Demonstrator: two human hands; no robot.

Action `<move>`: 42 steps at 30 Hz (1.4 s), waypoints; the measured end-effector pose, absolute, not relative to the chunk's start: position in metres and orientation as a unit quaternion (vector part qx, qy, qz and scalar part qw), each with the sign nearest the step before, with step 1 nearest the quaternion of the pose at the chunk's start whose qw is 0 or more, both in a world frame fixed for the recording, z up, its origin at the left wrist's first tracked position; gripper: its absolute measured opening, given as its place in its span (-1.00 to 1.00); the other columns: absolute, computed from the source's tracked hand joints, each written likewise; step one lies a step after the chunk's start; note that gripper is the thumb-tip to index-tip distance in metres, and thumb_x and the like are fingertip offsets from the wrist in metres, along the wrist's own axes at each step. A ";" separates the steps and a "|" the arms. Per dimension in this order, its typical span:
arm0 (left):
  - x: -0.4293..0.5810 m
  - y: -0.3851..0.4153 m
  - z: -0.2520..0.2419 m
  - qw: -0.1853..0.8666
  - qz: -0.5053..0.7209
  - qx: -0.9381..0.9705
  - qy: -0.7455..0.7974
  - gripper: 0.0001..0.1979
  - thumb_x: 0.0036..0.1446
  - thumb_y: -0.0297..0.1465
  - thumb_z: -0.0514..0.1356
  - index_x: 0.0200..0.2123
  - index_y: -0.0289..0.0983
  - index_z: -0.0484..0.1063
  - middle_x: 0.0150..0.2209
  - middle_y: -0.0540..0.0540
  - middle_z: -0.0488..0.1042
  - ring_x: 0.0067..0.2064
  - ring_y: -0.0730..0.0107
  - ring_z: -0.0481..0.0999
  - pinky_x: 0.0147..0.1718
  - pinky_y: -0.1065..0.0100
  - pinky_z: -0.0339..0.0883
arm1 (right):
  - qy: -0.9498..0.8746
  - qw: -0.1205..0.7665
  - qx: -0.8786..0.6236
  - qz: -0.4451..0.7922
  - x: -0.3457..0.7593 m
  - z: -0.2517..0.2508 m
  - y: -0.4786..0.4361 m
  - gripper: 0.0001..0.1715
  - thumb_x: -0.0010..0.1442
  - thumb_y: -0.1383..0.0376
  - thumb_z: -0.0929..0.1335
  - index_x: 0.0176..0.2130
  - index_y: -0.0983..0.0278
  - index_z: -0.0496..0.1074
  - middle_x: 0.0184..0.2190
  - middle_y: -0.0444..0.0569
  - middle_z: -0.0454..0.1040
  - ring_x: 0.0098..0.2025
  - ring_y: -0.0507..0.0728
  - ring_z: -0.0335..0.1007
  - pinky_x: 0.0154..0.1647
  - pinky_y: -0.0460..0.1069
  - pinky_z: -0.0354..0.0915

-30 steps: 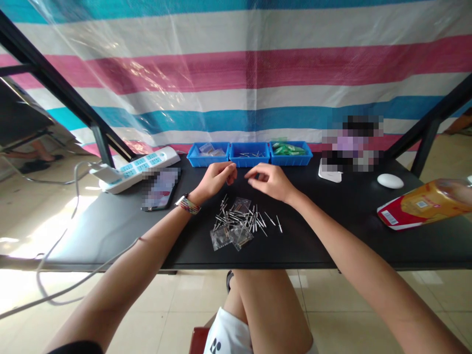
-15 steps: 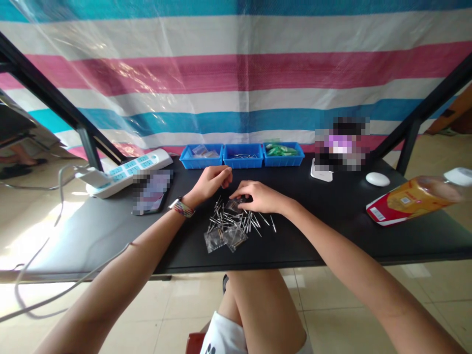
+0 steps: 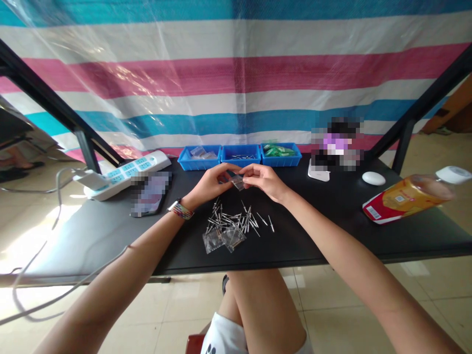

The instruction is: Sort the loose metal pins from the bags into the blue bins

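A small clear plastic bag (image 3: pixel 239 182) is up between my two hands, above the far side of the pile. My right hand (image 3: pixel 268 183) pinches its right side. On the left, my left hand (image 3: pixel 211 184) curves round with the thumb at the bag's edge; its fingertips nearly meet those of the right. Below them lies a loose heap of silver pop rivets (image 3: pixel 236 219) on the black table (image 3: pixel 295 241). Two more clear bags (image 3: pixel 223 239) with small pieces inside rest at the heap's near edge.
Three blue bins stand behind my hands: a left bin (image 3: pixel 181 161) with clear bags, a middle bin (image 3: pixel 240 162) with rivets, and a right bin (image 3: pixel 280 161) with green packets. A power strip (image 3: pixel 127 173) and phone (image 3: pixel 152 194) lie left; a bottle (image 3: pixel 405 196) lies right.
My right hand has lifted a clear bag off the rivet pile and moved it up and away from me. My left hand has opened from its curl and come to the bag.
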State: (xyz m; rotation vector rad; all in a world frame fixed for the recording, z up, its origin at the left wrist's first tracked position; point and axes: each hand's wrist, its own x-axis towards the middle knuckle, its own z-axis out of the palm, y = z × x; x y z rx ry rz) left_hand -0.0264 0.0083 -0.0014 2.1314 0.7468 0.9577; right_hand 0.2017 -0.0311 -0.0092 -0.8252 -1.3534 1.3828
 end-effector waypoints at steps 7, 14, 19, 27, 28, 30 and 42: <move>-0.022 0.003 0.005 0.398 0.402 0.773 0.287 -0.67 0.27 -0.12 0.41 -0.28 -0.28 0.53 -0.31 -0.10 0.61 -0.30 0.36 0.56 -0.28 0.37 0.47 | -0.459 0.502 -0.366 0.635 0.196 -0.005 -0.034 -0.61 0.11 0.08 0.62 -0.23 0.25 0.53 -0.30 -0.08 0.64 -0.33 0.06 0.60 -0.22 -0.03 0.58; -0.023 0.004 0.005 0.462 0.361 0.761 0.278 -0.62 0.26 -0.10 0.41 -0.35 -0.29 0.48 -0.43 -0.04 0.53 -0.38 0.39 0.53 -0.34 0.38 0.44 | -0.504 0.490 -0.379 0.602 0.193 -0.006 -0.037 -0.59 0.07 0.07 0.65 -0.26 0.26 0.55 -0.38 -0.12 0.62 -0.42 0.03 0.56 -0.36 -0.07 0.54; -0.025 0.005 0.003 0.428 0.409 0.758 0.275 -0.68 0.35 -0.24 0.26 0.07 -0.27 0.52 -0.05 -0.18 0.65 -0.24 0.32 0.64 -0.27 0.34 0.52 | -0.433 0.511 -0.391 0.631 0.194 -0.011 -0.033 -0.69 0.07 0.20 0.65 -0.31 0.28 0.57 -0.41 -0.12 0.64 -0.45 0.00 0.55 -0.34 -0.09 0.55; -0.025 -0.001 0.008 0.257 0.406 0.828 0.290 -0.80 0.34 -0.29 0.32 -0.03 -0.20 0.67 0.05 -0.20 0.65 0.01 0.22 0.64 -0.12 0.32 0.52 | -0.324 0.508 -0.366 0.710 0.191 -0.003 -0.035 -0.90 0.25 0.34 0.55 -0.29 0.29 0.59 -0.38 -0.06 0.67 -0.40 0.02 0.57 -0.29 -0.08 0.58; -0.025 0.000 0.006 0.265 0.413 0.819 0.299 -0.80 0.35 -0.25 0.33 -0.09 -0.21 0.67 -0.03 -0.18 0.68 -0.04 0.23 0.64 -0.14 0.32 0.52 | -0.324 0.501 -0.362 0.717 0.191 -0.002 -0.036 -0.90 0.28 0.30 0.53 -0.27 0.30 0.61 -0.37 -0.05 0.67 -0.41 0.03 0.57 -0.30 -0.07 0.58; -0.025 0.005 0.001 0.298 0.437 0.784 0.325 -0.75 0.35 -0.17 0.34 -0.16 -0.25 0.65 -0.19 -0.14 0.69 -0.19 0.28 0.65 -0.20 0.32 0.53 | -0.335 0.495 -0.357 0.718 0.191 -0.001 -0.038 -0.81 0.33 0.21 0.48 -0.23 0.31 0.63 -0.35 -0.03 0.68 -0.43 0.03 0.55 -0.34 -0.06 0.56; -0.051 0.052 -0.015 0.368 0.620 0.527 0.451 -0.58 0.24 -0.24 0.44 0.07 -0.25 0.45 -0.32 -0.07 0.65 -0.39 0.33 0.69 -0.37 0.36 0.57 | -0.504 0.463 -0.367 0.629 0.202 0.005 -0.041 -0.74 0.09 0.15 0.50 -0.26 0.28 0.64 -0.38 -0.05 0.61 -0.41 0.04 0.48 -0.37 -0.06 0.42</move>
